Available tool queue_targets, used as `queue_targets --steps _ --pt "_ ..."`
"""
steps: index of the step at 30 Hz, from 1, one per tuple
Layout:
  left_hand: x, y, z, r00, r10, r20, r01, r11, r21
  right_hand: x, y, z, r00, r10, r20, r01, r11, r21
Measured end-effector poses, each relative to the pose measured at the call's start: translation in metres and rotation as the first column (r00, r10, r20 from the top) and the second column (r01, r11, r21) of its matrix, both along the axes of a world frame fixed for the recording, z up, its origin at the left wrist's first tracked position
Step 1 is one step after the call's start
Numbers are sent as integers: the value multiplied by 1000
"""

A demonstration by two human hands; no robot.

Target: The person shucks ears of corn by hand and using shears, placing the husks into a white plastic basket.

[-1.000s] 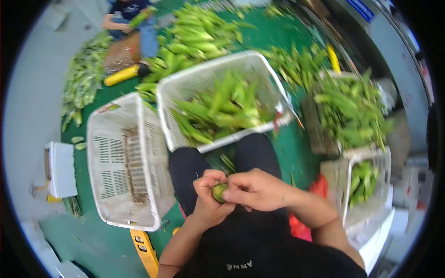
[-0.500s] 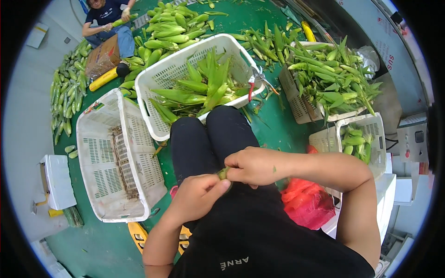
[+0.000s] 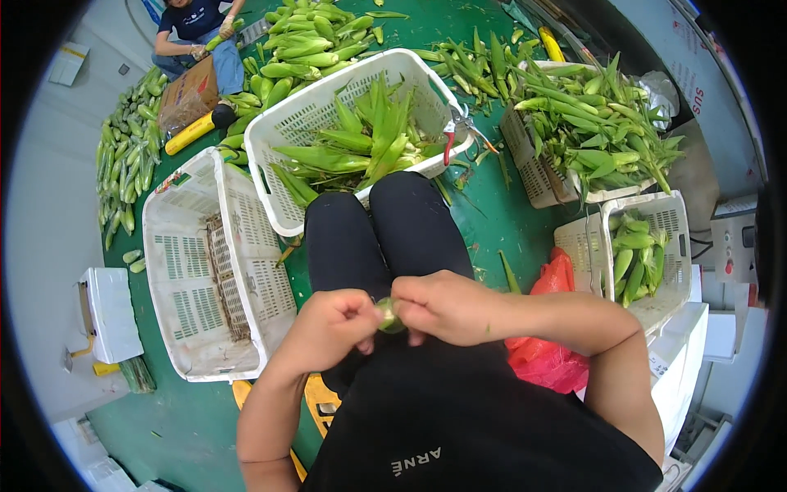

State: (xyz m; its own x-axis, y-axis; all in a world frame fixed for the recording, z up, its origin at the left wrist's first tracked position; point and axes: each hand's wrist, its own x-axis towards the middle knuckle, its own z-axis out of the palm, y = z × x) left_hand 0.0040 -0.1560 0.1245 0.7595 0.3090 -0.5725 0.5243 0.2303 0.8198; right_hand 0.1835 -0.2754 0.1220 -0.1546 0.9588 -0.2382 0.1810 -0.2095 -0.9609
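Note:
My left hand [image 3: 332, 324] and my right hand [image 3: 438, 307] meet over my lap with fingers curled around a small green item [image 3: 391, 321], perhaps a corn ear seen end-on; the fingers hide most of it. Just beyond my knees stands a white slotted basket [image 3: 258, 143] holding green corn ears and husks [image 3: 373, 139]. Red-handled shears [image 3: 450, 141] hang on its right rim. A second white basket [image 3: 176, 287] stands beside my left leg. A red mesh bag [image 3: 545, 365] lies by my right side, partly behind my arm.
A co-worker [image 3: 197, 37] holds corn beside a cardboard box [image 3: 187, 90]. Corn piles [image 3: 311, 37] and wrapped green vegetables [image 3: 127, 156] lie on the green floor [image 3: 512, 234]. Crates [image 3: 533, 160] of corn stand at right near a metal machine [image 3: 734, 246]. A white box [image 3: 115, 316] sits at left.
Both hands stay on the green item; my left hand has moved slightly outward, showing more of it than half a second ago. The camera view has shifted, showing more of my lap and arms.

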Motion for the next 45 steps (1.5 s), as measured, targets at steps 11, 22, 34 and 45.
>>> queue_targets --steps 11,22,34,45 --pt "-34 -3 -66 728 631 269 -562 774 -292 -63 -20 -98 655 -346 -671 364 924 -121" --pt "-21 -27 -36 819 532 213 -563 679 471 -75 -15 -85 928 -246 -280 307 930 202" --pt "30 -45 -123 453 751 480 -754 610 -242 -32 -3 -141 75 -549 -832 496 745 -447" --pt "40 -50 -122 636 548 544 -646 763 -14 -4 7 -126 181 -610 -771 494 734 -465"
